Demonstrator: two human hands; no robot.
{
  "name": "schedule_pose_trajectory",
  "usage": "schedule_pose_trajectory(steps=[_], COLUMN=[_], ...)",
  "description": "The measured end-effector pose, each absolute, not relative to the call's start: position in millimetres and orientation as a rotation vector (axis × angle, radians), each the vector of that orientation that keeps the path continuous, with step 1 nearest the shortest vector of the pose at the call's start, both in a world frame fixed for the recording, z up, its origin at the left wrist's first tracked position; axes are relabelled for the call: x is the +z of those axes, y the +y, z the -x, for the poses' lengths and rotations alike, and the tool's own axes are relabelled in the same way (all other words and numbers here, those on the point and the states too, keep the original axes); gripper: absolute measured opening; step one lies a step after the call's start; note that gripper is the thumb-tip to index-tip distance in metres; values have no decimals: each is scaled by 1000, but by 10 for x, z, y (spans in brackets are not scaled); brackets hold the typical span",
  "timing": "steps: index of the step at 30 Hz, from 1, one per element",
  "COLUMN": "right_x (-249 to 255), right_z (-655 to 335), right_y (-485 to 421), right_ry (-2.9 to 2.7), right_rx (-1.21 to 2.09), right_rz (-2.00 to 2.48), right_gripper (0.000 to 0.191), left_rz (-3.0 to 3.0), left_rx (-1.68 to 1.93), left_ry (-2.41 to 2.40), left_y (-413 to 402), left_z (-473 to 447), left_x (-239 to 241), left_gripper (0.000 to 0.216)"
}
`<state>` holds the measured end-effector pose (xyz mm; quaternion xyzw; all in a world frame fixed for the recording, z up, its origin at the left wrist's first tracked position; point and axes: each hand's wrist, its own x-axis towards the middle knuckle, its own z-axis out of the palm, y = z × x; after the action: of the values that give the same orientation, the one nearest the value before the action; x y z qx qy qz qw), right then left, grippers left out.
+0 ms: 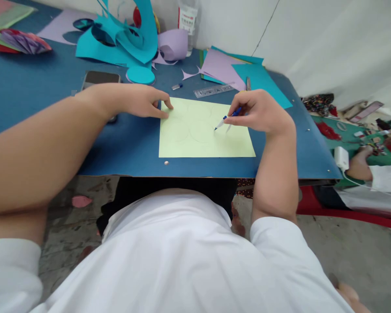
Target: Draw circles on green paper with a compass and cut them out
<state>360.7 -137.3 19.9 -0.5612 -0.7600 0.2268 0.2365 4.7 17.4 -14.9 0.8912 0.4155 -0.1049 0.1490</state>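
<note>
A pale yellow sheet of paper (179, 130) lies near the front edge of the blue table, with several faint circle lines on it. My left hand (143, 101) rests at its upper left corner, fingertips down and apart, holding nothing. Pinched in my right hand (256, 111) is a blue and white drawing compass (228, 118), tilted over the sheet's right half. One of its points is at or just above the paper. My fingers partly hide its top.
Beyond the sheet lie a clear ruler (214, 90), a small blue-and-white item (177, 87) and scissors (248, 83). Cut blue paper (117, 43), blue discs (140, 75) and a bottle (188, 21) stand behind. A phone (101, 77) sits under my left forearm. At right, another person's arm (361, 164) rests on a green table.
</note>
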Motion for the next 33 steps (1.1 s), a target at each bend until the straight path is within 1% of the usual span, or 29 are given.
schedule_pose_trajectory(steps=[3, 8, 12, 14, 20, 25, 33], right_x=[192, 219, 237, 241, 257, 264, 247], right_z=[-3625, -3631, -3631, -3633, -3636, -3631, -3614], right_y=[-1365, -1381, -1389, -1389, -1396, -1398, -1403], right_ry=[-2079, -2110, -2110, -2117, -2112, -2102, -2078], right_rx=[624, 628, 660, 664, 674, 641, 624], right_rz=[1542, 1511, 1513, 1507, 1513, 1544, 1568], right_gripper=[44, 42, 40, 39, 42, 46, 35], left_rz=[-2550, -2556, -2557, -2557, -2566, -2569, -2566], left_rx=[-310, -317, -304, -300, -299, -291, -321], left_ry=[1206, 1191, 1194, 1192, 1195, 1198, 1219], left_y=[174, 183, 188, 186, 157, 122, 129], left_z=[-50, -45, -43, -48, -54, -48, -57], left_x=[-149, -155, -163, -163, -143, -117, -123], left_gripper=[74, 76, 83, 82, 68, 67, 71])
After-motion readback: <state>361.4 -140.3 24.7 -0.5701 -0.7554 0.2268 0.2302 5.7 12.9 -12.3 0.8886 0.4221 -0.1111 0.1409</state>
